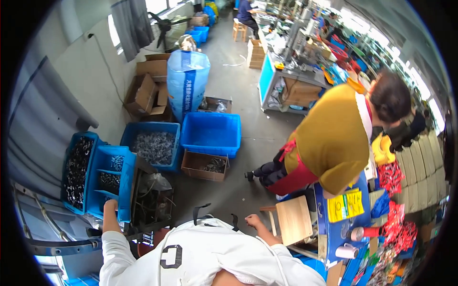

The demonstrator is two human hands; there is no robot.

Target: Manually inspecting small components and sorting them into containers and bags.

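Small grey metallic pieces (pixel 110 179) were left beyond my left grip (pixel 110 205); I couldn't tell if it or my right grip (pixel 253 220) was closed.

Left grip (pixel 110 206): ahead of the body, dipped, fingertips out of sight | left forearm (pixel 111 222): bare, reaching nearly straight up behind the grip | right grip (pixel 253 220): well apart from the left one, loosely curled, exact closure too small to tell | right forearm (pixel 267 234): bare, slanting away behind it, rightward
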